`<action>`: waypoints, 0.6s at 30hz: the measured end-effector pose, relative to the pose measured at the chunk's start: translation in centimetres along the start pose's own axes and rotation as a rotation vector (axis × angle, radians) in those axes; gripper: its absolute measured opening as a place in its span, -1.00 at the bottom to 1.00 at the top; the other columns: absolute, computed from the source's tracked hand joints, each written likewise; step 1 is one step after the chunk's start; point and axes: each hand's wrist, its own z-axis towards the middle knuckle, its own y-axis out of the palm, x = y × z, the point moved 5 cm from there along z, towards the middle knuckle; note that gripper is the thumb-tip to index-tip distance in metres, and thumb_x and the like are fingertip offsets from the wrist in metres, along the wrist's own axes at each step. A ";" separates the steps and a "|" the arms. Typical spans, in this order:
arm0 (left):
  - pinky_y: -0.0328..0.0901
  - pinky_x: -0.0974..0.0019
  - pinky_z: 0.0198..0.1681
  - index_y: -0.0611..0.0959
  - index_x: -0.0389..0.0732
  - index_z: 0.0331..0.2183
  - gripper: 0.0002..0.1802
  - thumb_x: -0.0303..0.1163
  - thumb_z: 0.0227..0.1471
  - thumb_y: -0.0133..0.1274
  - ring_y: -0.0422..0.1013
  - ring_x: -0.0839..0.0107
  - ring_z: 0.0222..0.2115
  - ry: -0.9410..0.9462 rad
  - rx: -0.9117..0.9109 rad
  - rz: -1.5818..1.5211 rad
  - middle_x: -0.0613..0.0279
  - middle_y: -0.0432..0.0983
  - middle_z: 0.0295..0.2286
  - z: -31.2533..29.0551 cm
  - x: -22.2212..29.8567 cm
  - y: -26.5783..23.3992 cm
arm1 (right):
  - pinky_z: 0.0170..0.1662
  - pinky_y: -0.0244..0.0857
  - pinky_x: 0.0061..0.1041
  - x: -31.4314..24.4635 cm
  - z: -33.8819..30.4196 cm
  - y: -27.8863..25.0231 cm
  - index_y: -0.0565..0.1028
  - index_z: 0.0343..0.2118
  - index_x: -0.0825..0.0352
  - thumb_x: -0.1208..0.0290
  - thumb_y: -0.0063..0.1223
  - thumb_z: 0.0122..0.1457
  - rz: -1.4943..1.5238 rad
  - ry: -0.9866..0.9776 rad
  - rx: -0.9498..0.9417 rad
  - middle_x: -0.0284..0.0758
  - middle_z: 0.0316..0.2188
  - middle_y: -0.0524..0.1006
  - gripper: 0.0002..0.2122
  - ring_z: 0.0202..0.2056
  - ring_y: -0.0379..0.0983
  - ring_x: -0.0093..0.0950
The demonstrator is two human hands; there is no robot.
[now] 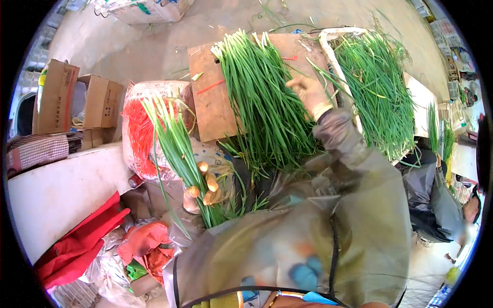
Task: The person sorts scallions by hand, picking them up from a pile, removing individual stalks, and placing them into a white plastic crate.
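Note:
My left hand [204,188] is closed around a small bunch of green chives [177,136], its pale stem ends pointing up and away from me. My right hand [308,95], in a light glove, hovers at the right edge of a large pile of chives [262,97]; its fingers are bent and slightly apart, with nothing visible in them. The pile lies on a brown board [210,110], pale ends at the far side. Red ties [210,87] stretch out from under it on both sides.
A white-rimmed crate [354,102] heaped with more chives stands at the right. To the left, a bundle of red ties [139,136] lies on a sack [177,92]. Cardboard boxes [56,97], a white surface [72,190] and red cloth [82,241] are farther left.

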 end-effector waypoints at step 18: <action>0.17 0.46 -0.69 0.29 -0.36 -0.01 -0.37 -0.40 -0.13 0.12 0.28 0.49 -0.73 0.026 0.028 0.197 -0.04 0.48 -0.41 0.2 -0.6 -0.5 | -0.37 0.18 -0.58 2.0 -0.5 4.3 0.44 -0.42 0.23 0.32 0.11 -0.03 0.797 0.639 -0.265 -0.42 -0.49 0.48 -0.84 -0.43 0.37 -0.57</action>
